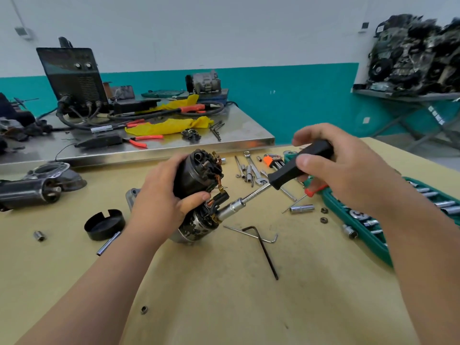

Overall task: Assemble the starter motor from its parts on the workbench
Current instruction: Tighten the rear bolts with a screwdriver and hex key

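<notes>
The dark starter motor body point(193, 175) stands tilted at the middle of the tan workbench point(224, 282), its brush holder and copper brushes exposed at the upper right. My left hand point(159, 207) grips the body from the left, thumb across its front. My right hand point(336, 170) holds the black handle of a socket driver point(251, 196). The driver's chrome socket sits against the lower part of the motor, beside the brushes. A black end cap point(104, 224) lies open side up to the left. Another starter housing point(37, 186) lies at the far left.
Two hex keys point(263, 247) lie just right of the motor. Loose sockets, nuts and wrenches point(251, 170) are scattered behind. A green socket set tray point(373, 220) lines the right side. A steel table point(149, 145) with a welder, pliers and yellow cloth stands beyond the bench.
</notes>
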Available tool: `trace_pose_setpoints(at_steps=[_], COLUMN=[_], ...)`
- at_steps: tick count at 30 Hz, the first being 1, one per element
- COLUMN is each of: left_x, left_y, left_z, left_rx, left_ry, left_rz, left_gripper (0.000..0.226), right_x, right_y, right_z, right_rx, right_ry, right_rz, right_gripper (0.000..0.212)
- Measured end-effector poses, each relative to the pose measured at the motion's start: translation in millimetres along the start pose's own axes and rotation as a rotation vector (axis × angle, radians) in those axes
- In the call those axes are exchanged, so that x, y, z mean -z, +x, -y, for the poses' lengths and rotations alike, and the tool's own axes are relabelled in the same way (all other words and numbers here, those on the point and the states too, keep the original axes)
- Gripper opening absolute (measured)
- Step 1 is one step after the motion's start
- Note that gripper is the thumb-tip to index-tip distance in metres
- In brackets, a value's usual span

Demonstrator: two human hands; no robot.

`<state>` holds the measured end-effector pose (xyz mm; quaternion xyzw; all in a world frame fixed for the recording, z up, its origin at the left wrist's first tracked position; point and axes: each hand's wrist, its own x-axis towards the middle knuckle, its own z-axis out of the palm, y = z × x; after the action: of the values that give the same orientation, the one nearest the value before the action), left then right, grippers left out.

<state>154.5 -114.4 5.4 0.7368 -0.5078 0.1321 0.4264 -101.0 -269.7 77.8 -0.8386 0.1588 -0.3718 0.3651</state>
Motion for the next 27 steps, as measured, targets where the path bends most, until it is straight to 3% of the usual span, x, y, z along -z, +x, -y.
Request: trace_pose_setpoints(at_steps=[2,4,6,10,13,15,19,21,23,27], left_x=[-0.9,-1.5,-1.4,-0.9,-2.2,-2.1,-1.2,-1.2,-0.8,0.1], left_y=[0.3,-1.3,-2.1,-0.8,-1.1,-2.0,-2.8,-3.5,-4.3,-4.9], left_z=[1.2,1.7,1.1,0.0,0.3,0.2,-1.4,-1.9,-2.2,-1.8], left_rx=[-0.004,-0.008,-0.015,-0.015,-0.009,-0.002,0.000,-0.006,0.000,0.005], left_ry=[0.007,-0.003,-0.006,-0.031,-0.037,-0.030,-0.041,-0.045,-0.037,-0.027], left_rz=[-0.007,-0.012,-0.018,-0.020,-0.013,-0.017,-0.019,-0.020,-0.023,-0.021], left_gripper=[0.076,0.076,0.076,0.074,0.074,0.074,0.072,0.072,0.073,0.073], right_x=[1.6,-4.3,-10.0,8.1,0.2,-8.2,3.1,-1.0,-10.5,-1.8], right_y=[-1.3,0.3,2.1,-0.5,-2.5,-0.5,-3.3,-5.0,-3.1,-4.5], right_z=[-0.1,-0.3,-0.9,-2.3,-8.1,-6.8,-1.0,-3.8,-3.9,-1.9], right_rx=[-0.008,0.033,0.051,-0.047,0.025,0.058,-0.019,0.011,0.037,-0.020], right_ry=[0.085,-0.123,-0.305,0.079,-0.127,-0.275,0.015,-0.091,-0.274,0.048], right_rz=[0.019,-0.121,-0.191,0.091,-0.076,-0.183,0.063,-0.037,-0.195,0.003], right_gripper=[0.021,0.001,0.017,0.028,0.006,0.023,0.027,0.021,0.027,0.031])
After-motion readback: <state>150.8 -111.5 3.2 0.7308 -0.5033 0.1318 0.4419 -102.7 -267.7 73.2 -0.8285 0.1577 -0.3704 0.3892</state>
